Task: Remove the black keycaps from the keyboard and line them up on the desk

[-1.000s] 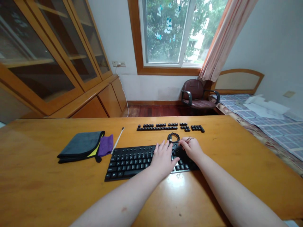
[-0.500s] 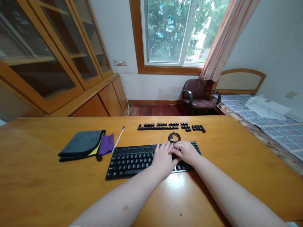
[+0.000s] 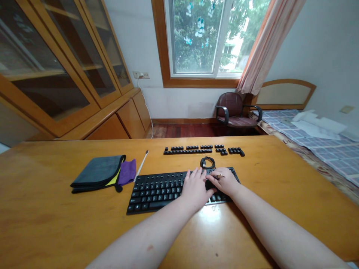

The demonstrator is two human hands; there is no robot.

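Note:
A black keyboard (image 3: 157, 192) lies on the wooden desk in front of me, its top row of keys partly bare. My left hand (image 3: 196, 188) rests flat across its middle-right part, fingers stretched out and together. Close beside it, my right hand (image 3: 224, 181) bends over the right part of the keyboard with fingers curled in a pinch. A small thin glint shows at those fingers; whether it is a ring or a small tool I cannot make out. Both hands cover the keys beneath them. Behind the keyboard lie loose black keycaps (image 3: 187, 151) in rows and a coiled cable (image 3: 207, 163).
Left of the keyboard are a folded grey cloth (image 3: 98, 170), a purple cloth (image 3: 127, 172) and a white-handled brush (image 3: 142, 164). The desk (image 3: 50, 209) reaches toward a chair (image 3: 231, 110) and a bed (image 3: 305, 138). A glass-door cabinet (image 3: 92, 89) stands at the left.
My right hand has shifted slightly right, away from my left fingers, and turned a little. My left hand stays on the keyboard. The view has moved slightly.

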